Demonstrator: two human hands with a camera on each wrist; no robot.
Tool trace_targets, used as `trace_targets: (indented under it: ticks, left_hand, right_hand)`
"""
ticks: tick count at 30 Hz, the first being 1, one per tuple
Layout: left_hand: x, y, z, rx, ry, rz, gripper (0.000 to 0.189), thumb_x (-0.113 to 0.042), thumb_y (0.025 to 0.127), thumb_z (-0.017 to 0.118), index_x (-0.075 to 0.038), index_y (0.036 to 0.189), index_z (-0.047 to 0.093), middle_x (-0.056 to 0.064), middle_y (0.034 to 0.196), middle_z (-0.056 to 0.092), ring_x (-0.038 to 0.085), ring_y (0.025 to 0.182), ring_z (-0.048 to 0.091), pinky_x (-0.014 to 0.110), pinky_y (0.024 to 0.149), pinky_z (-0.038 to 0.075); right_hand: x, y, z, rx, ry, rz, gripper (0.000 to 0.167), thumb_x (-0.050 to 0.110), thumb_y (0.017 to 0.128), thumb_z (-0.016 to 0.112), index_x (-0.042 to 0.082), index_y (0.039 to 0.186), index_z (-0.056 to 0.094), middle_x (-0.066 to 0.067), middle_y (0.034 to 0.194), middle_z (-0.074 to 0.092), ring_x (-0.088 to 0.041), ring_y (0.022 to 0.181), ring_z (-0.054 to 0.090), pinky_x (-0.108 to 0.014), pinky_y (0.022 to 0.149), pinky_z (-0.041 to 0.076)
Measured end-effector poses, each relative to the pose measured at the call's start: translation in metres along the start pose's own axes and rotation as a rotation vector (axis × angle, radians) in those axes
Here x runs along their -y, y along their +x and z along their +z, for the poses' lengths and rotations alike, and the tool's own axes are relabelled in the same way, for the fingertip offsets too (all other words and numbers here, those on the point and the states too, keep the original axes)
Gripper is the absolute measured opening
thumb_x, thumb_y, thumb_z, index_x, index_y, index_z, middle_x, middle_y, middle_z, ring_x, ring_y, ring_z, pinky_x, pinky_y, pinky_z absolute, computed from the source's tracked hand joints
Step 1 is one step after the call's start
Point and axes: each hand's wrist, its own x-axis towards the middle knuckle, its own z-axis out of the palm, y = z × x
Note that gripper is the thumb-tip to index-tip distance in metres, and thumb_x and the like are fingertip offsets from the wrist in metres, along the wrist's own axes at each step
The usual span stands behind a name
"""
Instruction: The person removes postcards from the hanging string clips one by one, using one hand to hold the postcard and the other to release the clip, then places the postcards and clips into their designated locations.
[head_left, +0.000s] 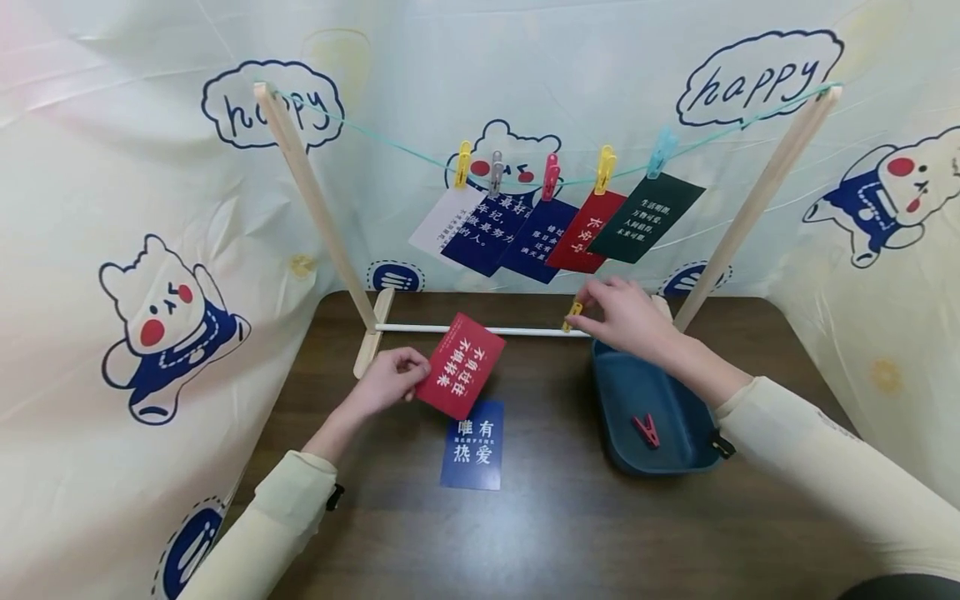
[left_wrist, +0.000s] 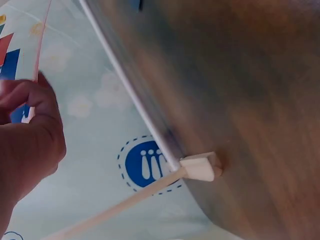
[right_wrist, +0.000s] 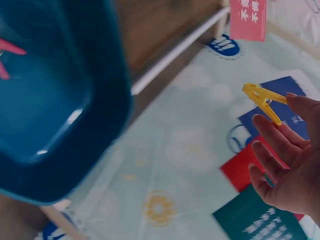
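Observation:
Between thumb and fingers my left hand (head_left: pixel 390 373) pinches the left edge of a red card (head_left: pixel 461 367) with white writing, held above the table. A blue card (head_left: pixel 472 450) lies on the table, its top edge partly covered by the red one in the head view. My right hand (head_left: pixel 626 312) pinches a yellow clothespin (right_wrist: pixel 265 100) by its handle ends, above the far rim of the blue bin (head_left: pixel 611 442). Overhead, a green string (head_left: pixel 397 146) carries several cards, each hung from a clothespin, among them a dark green card (head_left: pixel 647 218) at the right end.
Wooden posts (head_left: pixel 318 208) at both sides hold the string, joined low down by a white rod (head_left: pixel 420 328). Inside the bin lies a pink clothespin (head_left: pixel 646 431). Printed cloth (head_left: pixel 187 67) walls in the brown table (head_left: pixel 570 533) at the back and sides.

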Motion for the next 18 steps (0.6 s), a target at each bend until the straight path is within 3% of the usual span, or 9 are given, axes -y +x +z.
trace_targets:
  ticks: [3, 7, 13, 18]
  left_hand:
    - [0.007, -0.001, 0.006, 0.082, 0.027, -0.041, 0.015, -0.012, 0.104, 0.063, 0.001, 0.108, 0.069, 0.008, 0.077, 0.066, 0.016, 0.057, 0.059, 0.030, 0.056, 0.052]
    - [0.016, -0.003, 0.012, 0.141, 0.024, -0.089, 0.014, -0.010, 0.104, 0.062, 0.002, 0.107, 0.068, 0.009, 0.075, 0.066, 0.016, 0.056, 0.061, 0.034, 0.059, 0.056]
    - [0.024, -0.007, 0.021, 0.204, 0.031, -0.144, 0.013, -0.007, 0.104, 0.061, 0.004, 0.104, 0.067, 0.010, 0.075, 0.066, 0.012, 0.055, 0.063, 0.029, 0.057, 0.057]
    - [0.027, -0.012, 0.026, 0.233, 0.052, -0.164, 0.011, -0.004, 0.103, 0.061, 0.004, 0.099, 0.067, 0.010, 0.072, 0.065, 0.012, 0.054, 0.064, 0.029, 0.055, 0.059]
  right_hand:
    - [-0.013, -0.011, 0.004, 0.027, -0.017, 0.013, 0.033, 0.031, 0.096, 0.076, 0.007, 0.117, 0.070, -0.013, 0.113, 0.074, -0.033, 0.108, 0.064, -0.052, 0.092, 0.052]
    - [-0.028, -0.024, 0.009, 0.052, -0.012, 0.032, 0.032, 0.031, 0.096, 0.076, 0.006, 0.115, 0.071, -0.012, 0.109, 0.075, -0.033, 0.105, 0.064, -0.046, 0.086, 0.052]
    - [-0.049, -0.041, 0.021, 0.082, -0.015, 0.032, 0.029, 0.028, 0.093, 0.079, 0.005, 0.111, 0.072, -0.008, 0.098, 0.075, -0.029, 0.094, 0.065, -0.037, 0.074, 0.059]
    - [-0.063, -0.054, 0.032, 0.115, -0.046, 0.030, 0.029, 0.028, 0.092, 0.081, 0.005, 0.107, 0.073, -0.007, 0.094, 0.076, -0.025, 0.086, 0.064, -0.031, 0.068, 0.056]
